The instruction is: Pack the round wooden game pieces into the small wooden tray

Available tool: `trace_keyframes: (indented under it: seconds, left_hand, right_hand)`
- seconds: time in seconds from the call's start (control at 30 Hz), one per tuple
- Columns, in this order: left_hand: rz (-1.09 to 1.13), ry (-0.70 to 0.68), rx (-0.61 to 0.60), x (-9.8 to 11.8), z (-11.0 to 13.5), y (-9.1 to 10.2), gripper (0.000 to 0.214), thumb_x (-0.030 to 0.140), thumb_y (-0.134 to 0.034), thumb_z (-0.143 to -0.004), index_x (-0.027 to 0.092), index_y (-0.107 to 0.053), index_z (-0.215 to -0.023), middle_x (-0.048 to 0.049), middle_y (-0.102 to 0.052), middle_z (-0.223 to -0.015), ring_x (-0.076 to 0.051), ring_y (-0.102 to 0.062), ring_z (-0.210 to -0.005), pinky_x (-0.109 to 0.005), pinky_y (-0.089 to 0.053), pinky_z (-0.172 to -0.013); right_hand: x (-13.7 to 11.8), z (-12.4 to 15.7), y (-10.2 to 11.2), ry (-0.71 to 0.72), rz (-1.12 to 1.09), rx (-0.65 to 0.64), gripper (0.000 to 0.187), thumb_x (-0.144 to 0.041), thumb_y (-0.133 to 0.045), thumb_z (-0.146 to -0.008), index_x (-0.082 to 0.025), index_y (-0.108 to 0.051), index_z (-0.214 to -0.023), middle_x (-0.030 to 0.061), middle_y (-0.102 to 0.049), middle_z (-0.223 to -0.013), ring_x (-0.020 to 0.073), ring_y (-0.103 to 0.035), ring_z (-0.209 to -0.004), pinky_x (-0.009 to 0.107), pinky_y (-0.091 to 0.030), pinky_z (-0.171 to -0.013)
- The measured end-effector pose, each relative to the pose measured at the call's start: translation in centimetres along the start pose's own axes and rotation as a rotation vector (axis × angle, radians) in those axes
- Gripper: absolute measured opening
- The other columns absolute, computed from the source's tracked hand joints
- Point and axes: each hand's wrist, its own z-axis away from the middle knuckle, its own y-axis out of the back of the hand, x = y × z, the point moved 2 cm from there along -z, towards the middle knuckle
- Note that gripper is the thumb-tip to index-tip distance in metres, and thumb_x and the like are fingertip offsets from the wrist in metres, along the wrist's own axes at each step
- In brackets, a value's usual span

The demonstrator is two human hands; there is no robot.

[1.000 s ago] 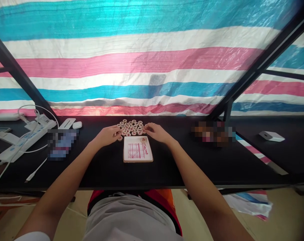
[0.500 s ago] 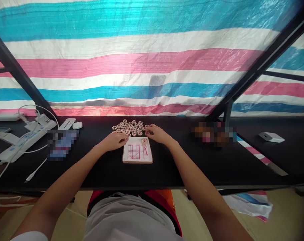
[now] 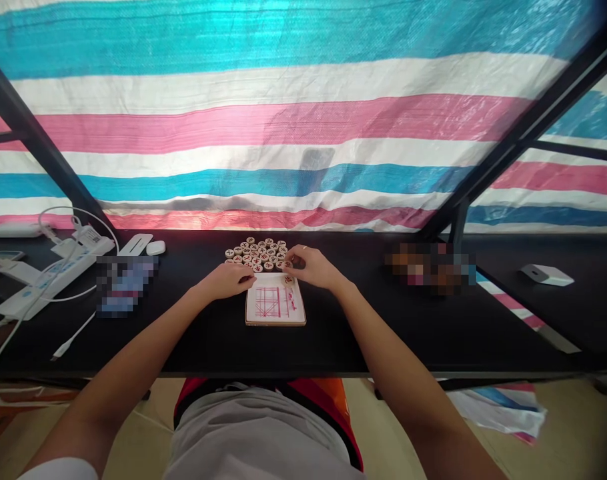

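A cluster of round wooden xiangqi pieces (image 3: 261,253) with red and dark characters lies at the back of the desk. Just in front is a shallow square box (image 3: 276,308), white inside with red board lines; one piece (image 3: 289,281) rests at its upper right. My left hand (image 3: 227,281) is closed, fingertips at the box's upper left corner, seemingly gripping its edge. My right hand (image 3: 308,267) is closed in a pinch on a xiangqi piece (image 3: 287,265) above the box's far right corner. Its fingers partly cover that piece.
The black desk (image 3: 203,340) has a white power strip (image 3: 53,280) with cables, a blurred-out item (image 3: 127,287) and a white earphone case (image 3: 156,248) on the left. Another blurred item (image 3: 428,267) and a white adapter (image 3: 547,275) lie right. A striped tarp (image 3: 263,127) hangs behind.
My right hand has moved slightly left and toward me, from the right edge of the cluster to the box's far edge, pinching a piece. My left hand has stayed at the box corner.
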Motion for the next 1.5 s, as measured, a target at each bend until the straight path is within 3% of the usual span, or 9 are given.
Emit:
trace_keyframes:
  seconds: [0.17,0.43,0.77,1.07,1.23,1.33,1.5]
  left_hand:
    - [-0.013,0.003,0.007,-0.1,0.0,0.0,0.029,0.033,-0.04,-0.091,0.019,-0.063,-0.08,-0.0016,-0.067,-0.077,-0.016,-0.061,-0.072,-0.024,-0.04,-0.067]
    - [-0.004,0.0,0.007,-0.3,-0.1,-0.3,0.028,0.033,-0.041,-0.091,0.019,-0.063,-0.082,-0.0011,-0.068,-0.079,-0.016,-0.061,-0.074,-0.024,-0.041,-0.07]
    - [0.001,-0.008,0.01,-0.3,-0.1,-0.3,0.028,0.031,-0.04,-0.091,0.02,-0.063,-0.081,-0.0011,-0.068,-0.08,-0.015,-0.061,-0.074,-0.024,-0.041,-0.07]
    - [-0.004,0.008,-0.002,-0.2,-0.1,-0.1,0.028,0.032,-0.039,-0.091,0.021,-0.064,-0.084,-0.0014,-0.068,-0.082,-0.016,-0.061,-0.077,-0.024,-0.041,-0.069]
    - [0.006,0.112,0.042,-0.8,0.3,1.1,0.023,0.033,-0.041,-0.089,0.022,-0.061,-0.093,-0.0002,-0.068,-0.081,-0.015,-0.061,-0.07,-0.023,-0.04,-0.064]
    - [-0.006,0.155,0.037,-1.6,0.5,1.6,0.02,0.034,-0.044,-0.086,0.022,-0.06,-0.09,0.0003,-0.067,-0.077,-0.015,-0.06,-0.066,-0.023,-0.039,-0.061]
    - [-0.03,0.115,0.032,-1.6,0.6,1.6,0.021,0.033,-0.043,-0.086,0.022,-0.061,-0.087,-0.0005,-0.066,-0.077,-0.015,-0.059,-0.067,-0.023,-0.038,-0.061]
  right_hand:
    - [-1.5,-0.2,-1.4,0.047,-0.017,-0.2,0.013,-0.024,-0.062,-0.076,-0.018,-0.063,-0.088,0.0018,-0.061,-0.082,0.0135,-0.054,-0.073,0.025,-0.042,-0.071]
    - [-0.3,-0.3,-1.7,-0.028,0.014,-0.171,0.022,-0.032,-0.063,-0.079,-0.018,-0.064,-0.096,0.007,-0.059,-0.102,0.0185,-0.055,-0.093,0.029,-0.042,-0.083]
    - [0.4,-0.4,-2.3,-0.111,-0.037,-0.307,0.023,-0.039,-0.057,-0.083,-0.019,-0.065,-0.09,0.0026,-0.065,-0.086,0.0153,-0.057,-0.077,0.023,-0.039,-0.067]
    - [0.1,-0.3,-2.0,-0.093,-0.034,-0.283,0.021,-0.035,-0.056,-0.084,-0.018,-0.066,-0.091,0.0028,-0.066,-0.086,0.0152,-0.058,-0.077,0.024,-0.041,-0.069]
    - [1.6,-0.3,-1.3,-0.123,0.015,-0.067,0.026,-0.037,-0.048,-0.09,-0.019,-0.067,-0.092,0.0043,-0.065,-0.087,0.0151,-0.058,-0.077,0.027,-0.043,-0.074]
    - [3.1,-0.1,-0.8,-0.186,0.112,0.038,0.023,-0.025,-0.046,-0.091,-0.018,-0.067,-0.094,0.0073,-0.064,-0.092,0.0173,-0.058,-0.086,0.03,-0.043,-0.083]
    - [4.5,0.1,-1.2,-0.206,0.158,-0.024,0.029,-0.009,-0.048,-0.084,-0.017,-0.065,-0.106,0.0077,-0.062,-0.097,0.0172,-0.058,-0.087,0.031,-0.044,-0.085]
